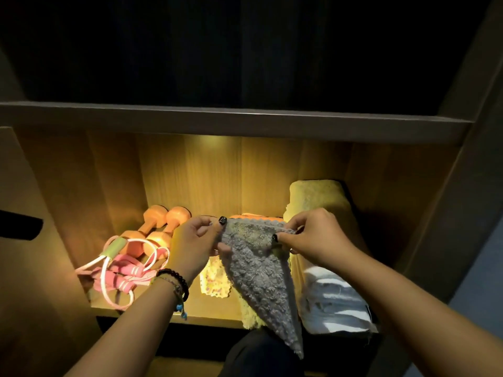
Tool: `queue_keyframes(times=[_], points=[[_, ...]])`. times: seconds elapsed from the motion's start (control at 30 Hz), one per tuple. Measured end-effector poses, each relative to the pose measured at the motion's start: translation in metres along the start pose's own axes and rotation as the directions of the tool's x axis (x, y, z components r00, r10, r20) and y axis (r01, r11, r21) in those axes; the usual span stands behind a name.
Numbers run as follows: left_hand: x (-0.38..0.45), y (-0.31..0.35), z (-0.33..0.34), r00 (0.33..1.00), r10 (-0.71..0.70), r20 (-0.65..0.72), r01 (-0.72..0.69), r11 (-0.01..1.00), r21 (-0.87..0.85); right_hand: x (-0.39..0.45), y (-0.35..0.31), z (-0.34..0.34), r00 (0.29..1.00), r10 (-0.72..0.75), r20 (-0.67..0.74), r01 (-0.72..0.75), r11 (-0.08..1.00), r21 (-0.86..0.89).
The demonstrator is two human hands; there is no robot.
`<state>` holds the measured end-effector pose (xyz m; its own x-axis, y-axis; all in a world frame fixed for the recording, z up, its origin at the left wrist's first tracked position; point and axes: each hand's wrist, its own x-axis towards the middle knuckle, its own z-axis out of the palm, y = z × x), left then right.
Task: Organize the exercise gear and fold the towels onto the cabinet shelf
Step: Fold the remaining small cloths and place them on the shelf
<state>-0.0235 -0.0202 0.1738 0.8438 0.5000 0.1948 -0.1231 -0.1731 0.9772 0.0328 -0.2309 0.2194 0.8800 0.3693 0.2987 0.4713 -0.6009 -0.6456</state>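
My left hand (194, 240) and right hand (313, 238) each pinch the grey towel's (261, 270) top edge, hanging unfolded before the shelf (152, 312). Dumbbells (156, 227) and skipping rope (122, 270) sit left, folded towels (324, 213) right. I judge folding remains.

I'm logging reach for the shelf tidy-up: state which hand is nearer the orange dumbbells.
Left. The left hand pinches the grey towel right beside the orange dumbbells, just to their right. The right hand grips the towel's other corner, farther right, in front of the folded yellow towel.

Dumbbells (158, 227) left; folded towels (324, 240) right — shelf (168, 314) between open.
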Motion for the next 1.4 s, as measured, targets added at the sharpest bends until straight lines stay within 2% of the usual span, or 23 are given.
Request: queue_keyframes(times=[0.1, 0.17, 0.2, 0.33, 0.4, 0.5, 0.67, 0.8, 0.93, 1.0, 1.13, 1.2, 1.4], points=[[0.018, 0.005, 0.005, 0.993, -0.069, 0.098, 0.067, 0.997, 0.024, 0.017, 0.002, 0.000, 0.983, 0.162, 0.087, -0.166, 0.985, 0.048], [0.028, 0.012, 0.007, 0.989, -0.102, 0.105, 0.108, 0.993, -0.052, 0.030, -0.001, 0.000, 0.951, 0.271, 0.147, -0.282, 0.958, 0.054], [0.032, 0.016, 0.008, 0.992, -0.091, 0.084, 0.099, 0.991, -0.090, 0.036, -0.004, -0.001, 0.949, 0.285, 0.134, -0.292, 0.956, 0.032], [0.042, 0.024, -0.007, 0.996, 0.034, 0.077, -0.028, 0.997, -0.078, 0.046, -0.023, -0.002, 0.981, 0.125, -0.148, -0.123, 0.992, 0.020], [0.030, 0.018, -0.023, 0.992, 0.088, 0.085, -0.085, 0.996, -0.043, 0.033, -0.027, 0.008, 0.975, 0.052, -0.216, -0.044, 0.998, 0.041], [-0.003, -0.009, -0.043, 0.983, 0.146, 0.114, -0.153, 0.987, 0.051, -0.002, -0.016, 0.037, 0.986, -0.011, -0.164, 0.022, 0.998, 0.067], [-0.057, -0.065, -0.064, 0.989, -0.003, 0.150, 0.000, 1.000, 0.020, -0.066, 0.018, 0.079, 0.997, -0.048, -0.062, 0.051, 0.997, 0.061], [-0.095, -0.097, -0.072, 0.977, -0.104, 0.186, 0.092, 0.993, 0.068, -0.111, 0.040, 0.105, 0.980, -0.173, -0.101, 0.177, 0.984, 0.026], [-0.126, -0.112, -0.077, 0.981, -0.069, 0.181, 0.047, 0.991, 0.124, -0.142, 0.049, 0.112, 0.961, -0.268, -0.069, 0.264, 0.963, -0.061], [-0.141, -0.119, -0.080, 0.983, -0.058, 0.175, 0.035, 0.991, 0.132, -0.155, 0.053, 0.112, 0.940, -0.337, -0.051, 0.335, 0.941, -0.052], [-0.171, -0.131, -0.083, 0.991, -0.062, 0.117, 0.032, 0.970, 0.241, -0.182, 0.057, 0.106, 0.836, -0.545, 0.067, 0.548, 0.836, -0.027], [-0.182, -0.132, -0.084, 0.993, -0.050, 0.109, 0.022, 0.970, 0.243, -0.193, 0.057, 0.107, 0.802, -0.587, 0.112, 0.593, 0.805, -0.026], [-0.208, -0.135, -0.086, 0.994, 0.083, 0.064, -0.094, 0.975, 0.202, -0.221, 0.058, 0.115, 0.856, -0.511, 0.083, 0.516, 0.854, -0.064]])
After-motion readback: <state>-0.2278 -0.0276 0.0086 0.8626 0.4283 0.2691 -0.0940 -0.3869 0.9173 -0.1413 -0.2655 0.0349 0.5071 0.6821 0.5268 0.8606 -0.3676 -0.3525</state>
